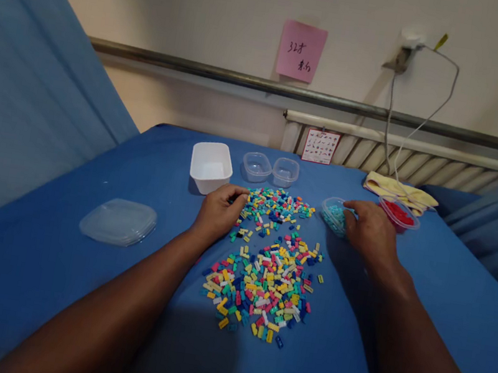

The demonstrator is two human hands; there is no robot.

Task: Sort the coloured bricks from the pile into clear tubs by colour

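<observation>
My left hand point(220, 212) rests at the left edge of the far pile of small toy building bricks point(274, 203), thumb and fingers pressed together; whatever lies between them is hidden. My right hand point(371, 232) is over the right side of a clear plastic tub point(326, 214) holding turquoise bricks point(335, 215). Its thumb and index finger are apart at the tub's rim, with nothing visible between them. A larger pile of mixed-colour bricks point(264, 283) spreads nearer to me, in yellow, pink, blue, green and white.
Behind the bricks stand a white bin point(211, 168) and two clear tubs point(256, 167). A tub of red bricks point(398, 214) sits beside a yellow cloth point(391, 187) at the right. Stacked clear lids point(119, 221) lie left on the blue sheet point(49, 281).
</observation>
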